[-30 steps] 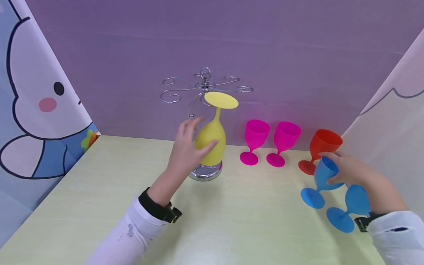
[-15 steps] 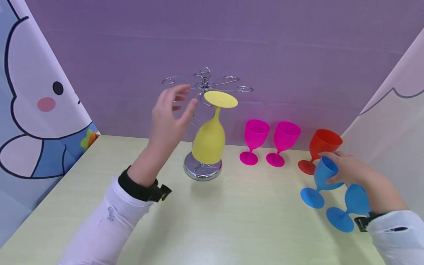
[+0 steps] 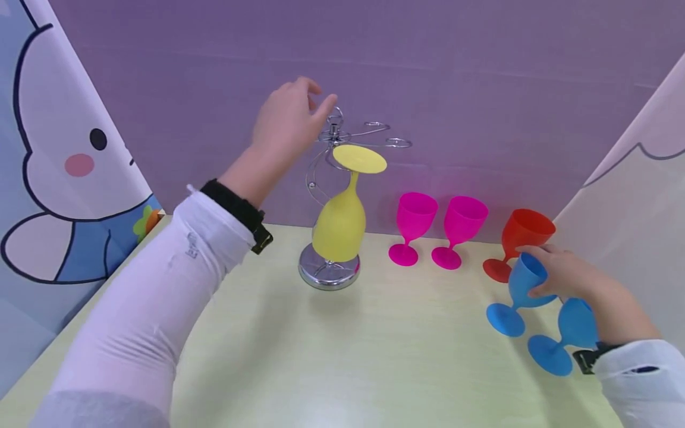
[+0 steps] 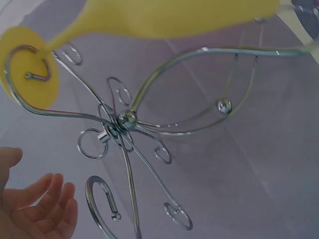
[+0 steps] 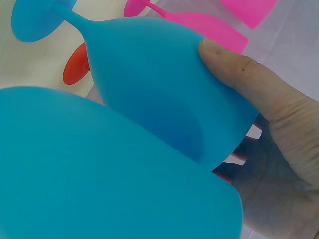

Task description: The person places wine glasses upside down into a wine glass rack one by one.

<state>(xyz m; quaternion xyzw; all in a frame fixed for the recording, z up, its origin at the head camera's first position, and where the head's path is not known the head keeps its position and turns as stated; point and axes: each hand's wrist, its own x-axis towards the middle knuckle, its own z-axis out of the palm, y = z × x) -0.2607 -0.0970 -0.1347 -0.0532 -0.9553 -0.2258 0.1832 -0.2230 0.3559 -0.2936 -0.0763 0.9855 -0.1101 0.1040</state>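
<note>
A chrome glass rack stands at the back on a round base, its curled arms spread at the top. From one arm a yellow goblet hangs upside down, its foot resting in the hook. Beside the rack's top ring, my left hand is raised with relaxed fingers, holding nothing and hiding the left arms in the head view. On the right, my right hand holds a blue goblet by its bowl, thumb on one side and fingers on the other. A second blue goblet stands nearer, below that wrist.
Two pink goblets stand upright right of the rack, along the purple back wall. Behind the held goblet is a red goblet. The pale table is bounded by printed side panels.
My left hand has moved away from the yellow goblet's bowl, leftward and then up to the rack's top. The yellow goblet stays hanging. My right hand keeps its hold on the blue goblet.
</note>
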